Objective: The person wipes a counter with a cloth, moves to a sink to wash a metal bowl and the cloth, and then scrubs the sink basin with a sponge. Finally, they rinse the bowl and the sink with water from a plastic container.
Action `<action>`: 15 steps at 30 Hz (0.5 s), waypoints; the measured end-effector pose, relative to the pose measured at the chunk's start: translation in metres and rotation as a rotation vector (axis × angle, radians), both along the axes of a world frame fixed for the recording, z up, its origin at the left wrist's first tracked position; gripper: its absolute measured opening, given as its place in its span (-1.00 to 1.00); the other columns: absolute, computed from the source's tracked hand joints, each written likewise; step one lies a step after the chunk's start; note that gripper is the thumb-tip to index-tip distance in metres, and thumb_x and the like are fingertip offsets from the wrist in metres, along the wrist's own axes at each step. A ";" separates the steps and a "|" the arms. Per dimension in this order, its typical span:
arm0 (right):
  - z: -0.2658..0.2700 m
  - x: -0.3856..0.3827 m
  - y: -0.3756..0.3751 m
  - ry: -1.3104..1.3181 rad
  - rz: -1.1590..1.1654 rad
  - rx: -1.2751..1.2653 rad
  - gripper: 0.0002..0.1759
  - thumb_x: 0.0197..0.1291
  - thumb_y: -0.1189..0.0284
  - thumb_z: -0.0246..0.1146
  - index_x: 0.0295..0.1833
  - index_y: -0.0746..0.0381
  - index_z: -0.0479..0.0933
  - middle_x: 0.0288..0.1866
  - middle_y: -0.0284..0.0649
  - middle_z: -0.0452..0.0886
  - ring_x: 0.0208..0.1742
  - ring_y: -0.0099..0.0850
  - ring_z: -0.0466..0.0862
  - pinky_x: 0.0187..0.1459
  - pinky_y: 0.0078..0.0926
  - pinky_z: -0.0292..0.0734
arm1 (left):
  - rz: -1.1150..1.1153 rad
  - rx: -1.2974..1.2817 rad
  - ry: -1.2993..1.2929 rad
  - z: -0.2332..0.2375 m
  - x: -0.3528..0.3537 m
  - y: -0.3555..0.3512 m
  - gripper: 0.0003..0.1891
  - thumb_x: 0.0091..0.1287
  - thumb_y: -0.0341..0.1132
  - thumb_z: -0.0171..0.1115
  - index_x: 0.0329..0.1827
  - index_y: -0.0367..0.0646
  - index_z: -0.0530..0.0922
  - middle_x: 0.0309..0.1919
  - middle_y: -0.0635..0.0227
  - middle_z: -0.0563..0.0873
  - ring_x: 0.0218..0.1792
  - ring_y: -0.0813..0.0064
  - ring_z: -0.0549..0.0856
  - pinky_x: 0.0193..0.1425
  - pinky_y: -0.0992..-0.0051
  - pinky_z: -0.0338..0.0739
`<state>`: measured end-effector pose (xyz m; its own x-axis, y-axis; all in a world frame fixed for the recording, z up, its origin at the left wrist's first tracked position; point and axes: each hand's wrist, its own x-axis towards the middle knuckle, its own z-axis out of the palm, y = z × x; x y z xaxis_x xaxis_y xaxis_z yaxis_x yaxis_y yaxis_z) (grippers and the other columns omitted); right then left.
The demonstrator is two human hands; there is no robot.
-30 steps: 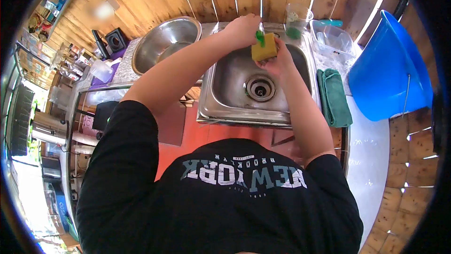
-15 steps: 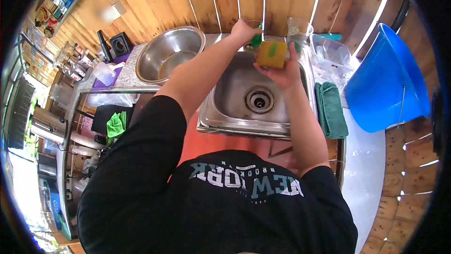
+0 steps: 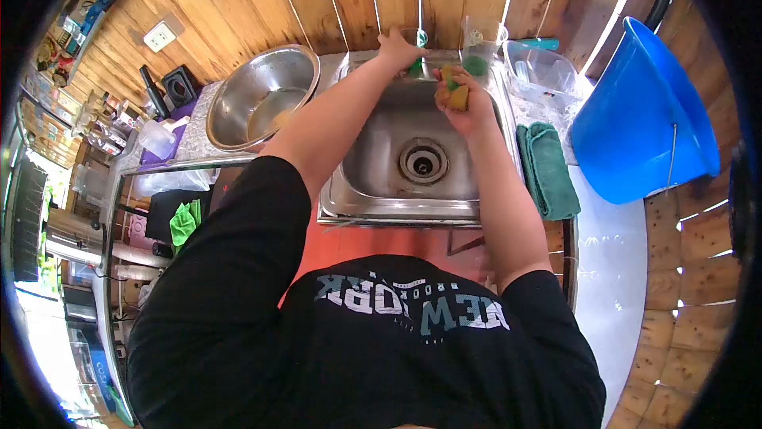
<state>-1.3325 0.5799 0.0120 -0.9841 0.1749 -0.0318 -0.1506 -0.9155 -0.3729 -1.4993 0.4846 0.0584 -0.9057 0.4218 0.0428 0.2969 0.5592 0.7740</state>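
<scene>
My left hand point(image 3: 399, 53) reaches to the back edge of the sink point(image 3: 381, 131), its fingers closed at the side of a clear glass point(image 3: 410, 34) that shows green low down. The hand hides part of that glass. In my right hand point(image 3: 475, 111), above the sink's back right side, a yellow sponge point(image 3: 458, 97) with a green patch is squeezed and folded. A second clear glass point(image 3: 486, 34) stands just behind that hand, with a round green thing point(image 3: 475, 65) by its base.
A large metal basin point(image 3: 262, 96) sits left of the sink. To the right are a clear plastic tub point(image 3: 544, 72), a folded green towel point(image 3: 548, 171) and a tall blue bucket point(image 3: 635, 119). A plank wall point(image 3: 349, 0) rises behind the sink.
My right hand has closed around the sponge, which lay flat and now is folded. My left hand stays by the same glass. The whole view has shifted slightly.
</scene>
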 end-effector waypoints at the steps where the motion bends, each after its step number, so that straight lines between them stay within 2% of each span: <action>1: 0.006 0.003 -0.001 -0.042 0.005 -0.040 -0.72 0.14 0.47 0.17 0.00 0.10 0.38 0.02 -0.02 0.51 -0.14 -0.22 0.55 -0.22 -0.32 0.54 | 0.029 0.036 -0.058 0.009 0.010 -0.004 -0.03 -0.17 -0.04 0.51 0.31 -0.23 0.21 0.25 -0.08 0.15 0.22 0.00 0.39 0.27 0.19 0.37; 4: 0.031 0.014 -0.021 -0.129 -0.121 0.124 -0.74 0.13 0.54 0.12 -0.04 0.07 0.38 -0.01 -0.01 0.52 -0.21 -0.25 0.52 -0.28 -0.40 0.51 | 0.121 0.030 -0.021 0.018 0.013 -0.006 -0.07 -0.11 -0.02 0.45 0.31 -0.23 0.21 0.25 -0.09 0.12 0.14 -0.03 0.44 0.14 0.20 0.50; 6: 0.020 0.009 -0.017 -0.143 -0.123 0.167 -0.78 0.13 0.59 0.03 -0.10 0.12 0.36 -0.07 -0.03 0.53 -0.26 -0.31 0.50 -0.38 -0.44 0.47 | 0.186 -0.035 0.058 0.028 0.020 -0.013 -0.15 -0.07 0.01 0.39 0.27 -0.23 0.27 0.23 -0.09 0.15 0.07 -0.05 0.48 -0.04 0.22 0.59; 9: 0.002 0.001 -0.003 -0.158 -0.134 0.296 -0.76 0.07 0.68 -0.08 -0.19 0.16 0.36 -0.12 -0.02 0.54 -0.35 -0.37 0.44 -0.47 -0.49 0.40 | -0.052 0.096 -0.019 0.055 0.032 -0.041 -0.22 -0.08 -0.02 0.39 0.19 -0.25 0.36 0.20 -0.09 0.19 0.08 -0.03 0.46 -0.05 0.29 0.58; 10: -0.005 -0.002 0.002 -0.200 -0.159 0.344 -0.76 0.06 0.69 -0.08 -0.19 0.17 0.35 -0.11 -0.01 0.54 -0.36 -0.39 0.43 -0.47 -0.50 0.39 | -0.172 0.008 0.256 0.058 0.031 -0.049 -0.42 -0.05 -0.11 0.36 0.03 -0.25 0.51 0.04 -0.06 0.45 -0.06 0.15 0.58 -0.13 0.39 0.60; 11: -0.012 -0.004 0.006 -0.240 -0.186 0.392 -0.75 0.05 0.70 -0.08 -0.19 0.17 0.35 -0.11 0.00 0.54 -0.37 -0.40 0.42 -0.47 -0.50 0.39 | -0.191 0.086 0.192 0.058 0.033 -0.057 -0.50 0.01 -0.15 0.33 -0.01 -0.23 0.54 0.00 0.04 0.51 -0.06 0.24 0.58 -0.08 0.42 0.56; 13: -0.004 0.000 0.000 -0.268 -0.163 0.365 -0.78 0.05 0.67 -0.07 -0.21 0.18 0.36 -0.17 -0.04 0.53 -0.44 -0.42 0.41 -0.54 -0.50 0.35 | -0.237 0.246 0.072 0.101 0.078 -0.083 -0.66 0.12 -0.23 0.25 -0.08 -0.21 0.61 -0.10 0.23 0.63 -0.04 0.43 0.57 0.02 0.48 0.46; 15: 0.030 0.014 -0.023 -0.278 -0.138 0.298 -0.81 0.07 0.64 -0.07 -0.22 0.17 0.36 -0.23 -0.07 0.52 -0.48 -0.43 0.40 -0.59 -0.49 0.31 | -0.290 0.273 0.124 0.109 0.083 -0.092 -0.68 0.14 -0.27 0.23 -0.06 -0.20 0.60 -0.15 0.28 0.66 -0.07 0.50 0.58 0.03 0.53 0.41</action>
